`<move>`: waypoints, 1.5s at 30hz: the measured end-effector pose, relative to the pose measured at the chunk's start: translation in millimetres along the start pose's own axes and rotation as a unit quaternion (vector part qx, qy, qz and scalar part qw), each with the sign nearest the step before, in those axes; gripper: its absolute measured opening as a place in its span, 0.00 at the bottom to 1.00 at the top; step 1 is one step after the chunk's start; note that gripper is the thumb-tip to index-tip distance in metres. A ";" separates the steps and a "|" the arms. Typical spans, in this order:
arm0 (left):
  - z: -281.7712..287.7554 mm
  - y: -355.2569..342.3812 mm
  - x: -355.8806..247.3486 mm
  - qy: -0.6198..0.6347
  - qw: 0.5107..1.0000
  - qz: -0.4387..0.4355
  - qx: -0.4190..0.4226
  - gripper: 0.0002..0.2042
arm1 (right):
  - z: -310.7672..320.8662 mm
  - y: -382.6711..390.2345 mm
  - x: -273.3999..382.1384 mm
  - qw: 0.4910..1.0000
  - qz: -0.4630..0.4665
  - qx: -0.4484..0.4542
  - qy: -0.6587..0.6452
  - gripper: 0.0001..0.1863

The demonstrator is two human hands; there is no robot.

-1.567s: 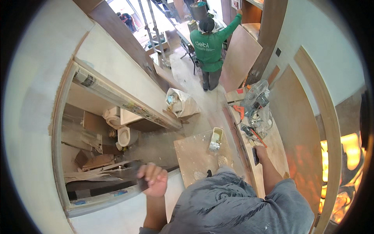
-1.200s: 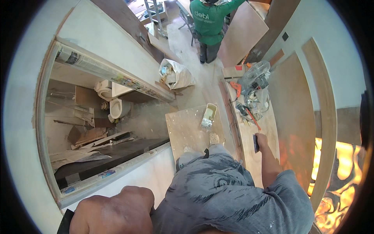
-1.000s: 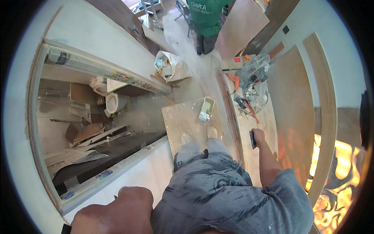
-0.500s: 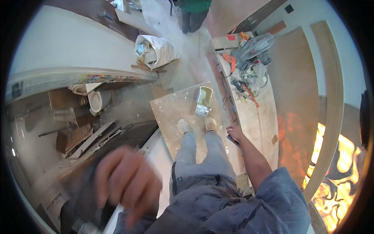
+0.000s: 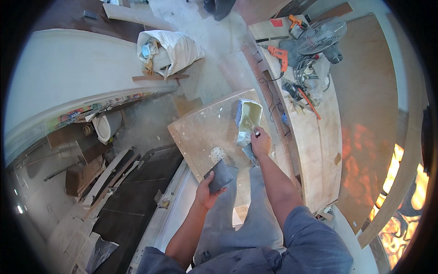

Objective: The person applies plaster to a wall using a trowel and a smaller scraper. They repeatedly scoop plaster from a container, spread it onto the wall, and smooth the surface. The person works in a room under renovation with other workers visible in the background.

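Observation:
My left hand (image 5: 208, 192) is closed on the edge of a flat, square, dark grey plate (image 5: 220, 176), like a scraper blade, held out over my legs. My right hand (image 5: 261, 142) grips a thin tool (image 5: 251, 124) with a dark handle end. Its tip reaches into a cut-open rectangular container (image 5: 260, 110) with whitish smears and a pale inside. A second flat grey piece (image 5: 249, 153) shows under the right hand; whether the hand holds it I cannot tell. The container rests on a paint-spotted wooden board (image 5: 200, 132), where one of my clogs (image 5: 220, 155) also shows.
To the right runs a plywood bench (image 5: 315, 155) bearing an orange drill (image 5: 279, 55), a fan (image 5: 321, 35) and coiled cables. A white sack (image 5: 182, 52) of scraps stands ahead left. Below left lie a dark panel (image 5: 132, 201) and offcuts. Another person's legs (image 5: 220, 8) show at the top.
My right hand has moved from the bench edge to the container. My left hand, blurred at lower left before, now holds the grey plate in front of me. The view has shifted.

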State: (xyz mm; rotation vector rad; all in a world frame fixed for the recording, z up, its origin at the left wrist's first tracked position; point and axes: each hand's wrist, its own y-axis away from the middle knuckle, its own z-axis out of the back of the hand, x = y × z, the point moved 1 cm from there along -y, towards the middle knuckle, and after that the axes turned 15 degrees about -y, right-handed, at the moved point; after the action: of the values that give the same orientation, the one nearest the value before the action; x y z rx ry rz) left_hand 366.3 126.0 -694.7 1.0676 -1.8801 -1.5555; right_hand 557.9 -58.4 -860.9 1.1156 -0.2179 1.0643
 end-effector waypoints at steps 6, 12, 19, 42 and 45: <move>-10.2 -29.4 -30.7 -0.060 0.997 -0.041 -0.025 0.18 | -31.9 -36.0 6.7 0.999 0.020 -0.040 -0.024 0.20; -4.2 -77.5 -44.4 -0.148 0.982 -0.110 -0.045 0.19 | -21.7 -41.1 20.0 0.998 0.019 -0.057 -0.013 0.17; -24.7 -104.2 -55.9 -0.193 0.969 -0.152 -0.038 0.18 | -5.6 -50.2 8.9 0.996 0.041 -0.052 -0.059 0.17; -88.4 -193.3 -53.5 -0.447 0.850 -0.257 -0.107 0.14 | 107.4 84.8 64.9 0.987 0.025 0.044 -0.151 0.15; -94.9 -200.5 -51.4 -0.456 0.853 -0.235 -0.098 0.16 | 133.0 122.8 83.1 0.989 0.039 0.044 -0.136 0.16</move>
State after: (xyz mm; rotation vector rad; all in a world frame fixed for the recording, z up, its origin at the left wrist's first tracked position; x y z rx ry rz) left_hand 522.4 100.3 -858.6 0.7682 -1.9821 -2.8511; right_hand 550.7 -113.6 -669.6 1.3416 -0.4357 0.9958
